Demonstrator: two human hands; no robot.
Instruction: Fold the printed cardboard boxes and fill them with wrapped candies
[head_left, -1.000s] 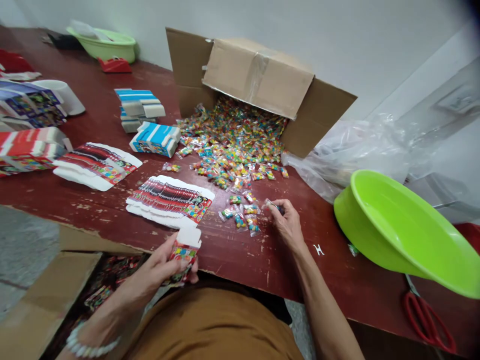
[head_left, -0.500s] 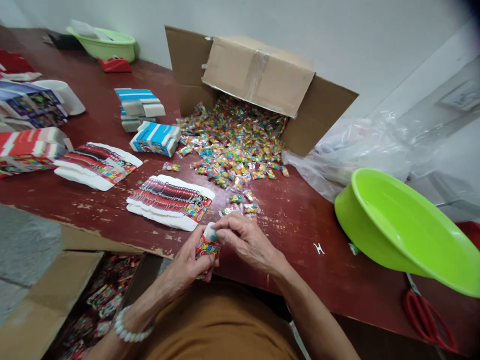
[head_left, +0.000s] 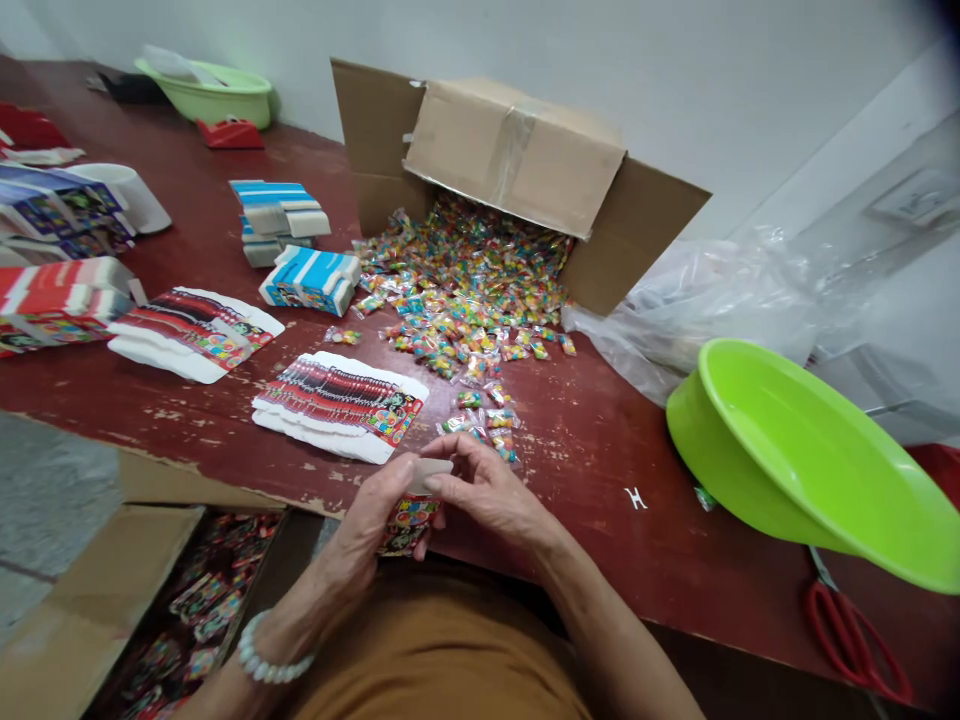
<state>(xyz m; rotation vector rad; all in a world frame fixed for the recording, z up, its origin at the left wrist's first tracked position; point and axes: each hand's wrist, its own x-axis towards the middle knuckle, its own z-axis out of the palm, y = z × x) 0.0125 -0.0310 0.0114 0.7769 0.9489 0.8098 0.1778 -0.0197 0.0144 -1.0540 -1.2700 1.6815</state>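
A small red printed candy box (head_left: 409,520) is held upright near the table's front edge, its white end flap raised. My left hand (head_left: 367,520) is closed around the box, thumb up by the flap. My right hand (head_left: 487,490) pinches the white flap between thumb and fingers. Just beyond them lies a fanned row of flat red cartons (head_left: 341,400). Several wrapped candies (head_left: 487,415) sit on the table past my right fingers. The inside of the box is hidden by the flap and my fingers.
An open cardboard box (head_left: 517,145) on its side spills a heap of wrapped candies (head_left: 480,280). To the right are a green basin (head_left: 810,470) and red-handled scissors (head_left: 855,640). Blue cartons (head_left: 311,278) stand left. Below the edge, another carton (head_left: 97,620) holds filled packets.
The flap on the small box now stands up across its top. My left thumb has moved up to it, and my right fingers have shifted slightly down onto it.
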